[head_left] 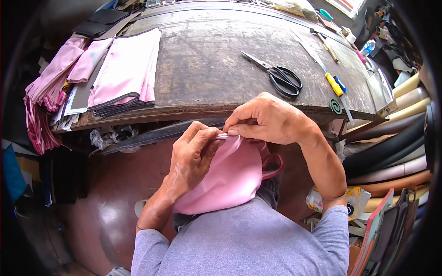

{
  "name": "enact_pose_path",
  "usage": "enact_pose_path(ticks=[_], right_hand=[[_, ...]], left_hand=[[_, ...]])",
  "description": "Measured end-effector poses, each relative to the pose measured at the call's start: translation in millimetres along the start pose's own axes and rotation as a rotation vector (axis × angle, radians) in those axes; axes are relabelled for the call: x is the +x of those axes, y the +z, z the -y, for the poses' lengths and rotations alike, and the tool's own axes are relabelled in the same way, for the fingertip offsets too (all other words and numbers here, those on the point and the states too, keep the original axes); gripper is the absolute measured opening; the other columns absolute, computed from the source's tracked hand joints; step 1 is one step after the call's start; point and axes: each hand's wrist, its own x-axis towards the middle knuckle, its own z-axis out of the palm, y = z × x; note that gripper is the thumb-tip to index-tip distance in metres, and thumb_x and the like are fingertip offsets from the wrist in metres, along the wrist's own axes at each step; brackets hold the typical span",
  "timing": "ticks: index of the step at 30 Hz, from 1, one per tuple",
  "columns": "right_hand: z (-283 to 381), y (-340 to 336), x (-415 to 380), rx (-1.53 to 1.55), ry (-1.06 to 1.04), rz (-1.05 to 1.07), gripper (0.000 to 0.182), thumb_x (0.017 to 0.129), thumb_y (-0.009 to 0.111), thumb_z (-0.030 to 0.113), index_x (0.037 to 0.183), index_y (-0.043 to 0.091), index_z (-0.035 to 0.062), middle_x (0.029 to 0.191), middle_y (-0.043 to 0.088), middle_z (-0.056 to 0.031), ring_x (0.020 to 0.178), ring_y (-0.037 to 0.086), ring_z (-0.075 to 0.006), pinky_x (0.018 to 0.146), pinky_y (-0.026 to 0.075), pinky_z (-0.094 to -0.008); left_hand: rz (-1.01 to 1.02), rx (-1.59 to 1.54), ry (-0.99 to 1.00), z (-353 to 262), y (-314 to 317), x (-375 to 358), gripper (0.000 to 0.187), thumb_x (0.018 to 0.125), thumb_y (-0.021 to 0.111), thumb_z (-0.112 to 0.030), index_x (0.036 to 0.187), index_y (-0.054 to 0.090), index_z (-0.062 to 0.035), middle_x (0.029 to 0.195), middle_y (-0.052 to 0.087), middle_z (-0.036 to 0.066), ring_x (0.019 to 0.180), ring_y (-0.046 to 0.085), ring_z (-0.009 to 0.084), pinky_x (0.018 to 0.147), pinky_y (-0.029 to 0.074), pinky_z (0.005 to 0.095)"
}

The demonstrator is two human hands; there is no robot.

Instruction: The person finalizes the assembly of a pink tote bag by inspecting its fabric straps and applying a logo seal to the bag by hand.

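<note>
Meanwhile the worn workbench (pixel 230 69) carries a stack of finished-looking pink pieces (pixel 126 69) at its left end and black scissors (pixel 281 76) to the right, untouched. Judging by that stack, several pieces seem done, while the pink bag (pixel 230 179) in the lap is mid-work. The left hand (pixel 193 154) and right hand (pixel 267 119) both pinch its top edge, fingers (pixel 207 135) narrowly closed on the fabric rim.

My worn dark wooden tabletop (pixel 207 69), black-handled scissors (pixel 278 76) lying open near its right middle, a stack of folded pink fabric pieces (pixel 124 69) at the left edge, a yellow-handled tool (pixel 332 83) and a rolled green tape (pixel 335 106) at the right.
</note>
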Motion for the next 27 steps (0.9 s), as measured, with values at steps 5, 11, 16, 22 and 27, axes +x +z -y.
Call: enact_pose_path(ticks=[5, 11, 16, 22, 27], right_hand=[[7, 1, 2, -0.02, 0.02, 0.001, 0.014, 0.085, 0.067, 0.013, 0.092, 0.071, 0.0005, 0.077, 0.068, -0.0181, 0.066, 0.067, -0.0278, 0.066, 0.053, -0.0355], [-8, 30, -4, -0.131, -0.138, -0.191, 0.011, 0.08, 0.069, 0.009, 0.085, 0.067, -0.0007, 0.081, 0.068, -0.0173, 0.075, 0.067, -0.0339, 0.069, 0.054, -0.037], [-30, 43, -9, 0.044, -0.279, -0.351, 0.025, 0.086, 0.07, 0.008, 0.109, 0.066, 0.0004, 0.1, 0.072, -0.0147, 0.091, 0.072, -0.0301, 0.077, 0.057, -0.0357], [-44, 76, -11, 0.246, -0.199, -0.454, 0.016, 0.092, 0.07, 0.009, 0.107, 0.07, 0.0012, 0.089, 0.068, -0.0084, 0.076, 0.065, -0.0142, 0.066, 0.052, -0.0277], [-32, 84, -10, 0.01, -0.273, -0.618, 0.013, 0.089, 0.07, 0.002, 0.101, 0.067, -0.0001, 0.083, 0.065, -0.012, 0.072, 0.065, -0.0247, 0.063, 0.052, -0.0335]], left_hand=[[-0.01, 0.006, 0.012, 1, 1, 0, 0.02, 0.085, 0.072, 0.002, 0.104, 0.066, 0.0005, 0.088, 0.062, 0.013, 0.072, 0.063, 0.0258, 0.061, 0.052, 0.0359], [0.029, 0.039, -0.044, 0, 4, -5, 0.015, 0.088, 0.071, -0.001, 0.102, 0.066, 0.0003, 0.086, 0.061, 0.01, 0.071, 0.061, 0.0214, 0.062, 0.05, 0.0324], [0.032, -0.08, -0.176, 1, -3, -3, 0.014, 0.091, 0.069, -0.004, 0.103, 0.064, 0.001, 0.084, 0.057, 0.011, 0.066, 0.056, 0.0218, 0.059, 0.047, 0.033], [-0.002, 0.007, -0.163, -3, -5, -2, 0.012, 0.093, 0.069, -0.009, 0.1, 0.064, 0.0003, 0.081, 0.057, 0.009, 0.068, 0.056, 0.0189, 0.061, 0.045, 0.0301], [-0.002, 0.17, 0.016, 3, -4, -8, 0.016, 0.09, 0.071, -0.009, 0.102, 0.065, -0.0002, 0.082, 0.06, 0.012, 0.069, 0.062, 0.0261, 0.059, 0.05, 0.0358]])
